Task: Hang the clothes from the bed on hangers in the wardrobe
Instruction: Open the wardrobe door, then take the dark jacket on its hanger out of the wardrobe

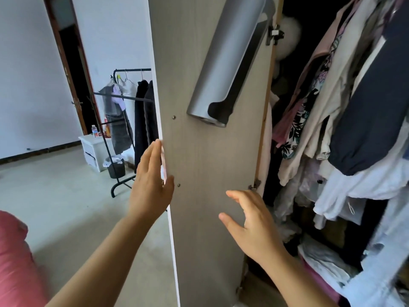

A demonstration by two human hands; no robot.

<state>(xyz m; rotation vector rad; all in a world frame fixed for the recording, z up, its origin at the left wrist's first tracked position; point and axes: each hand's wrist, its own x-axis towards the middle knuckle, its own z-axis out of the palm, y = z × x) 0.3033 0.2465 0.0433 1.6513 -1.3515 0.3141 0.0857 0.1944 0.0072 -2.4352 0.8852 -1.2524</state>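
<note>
The wardrobe door (212, 173) stands open, pale grey wood grain with one long silver handle (223, 63) and a white edge. The left hand (150, 185) lies flat along that free edge, its grip open with straight fingers. The right hand (250, 220) hovers at the door's inner face, grip open, holding nothing. Crowded clothes (345, 120), too many to count, hang inside the wardrobe at right.

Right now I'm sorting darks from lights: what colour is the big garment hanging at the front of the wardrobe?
Dark navy garment, seen in the head view.
</note>
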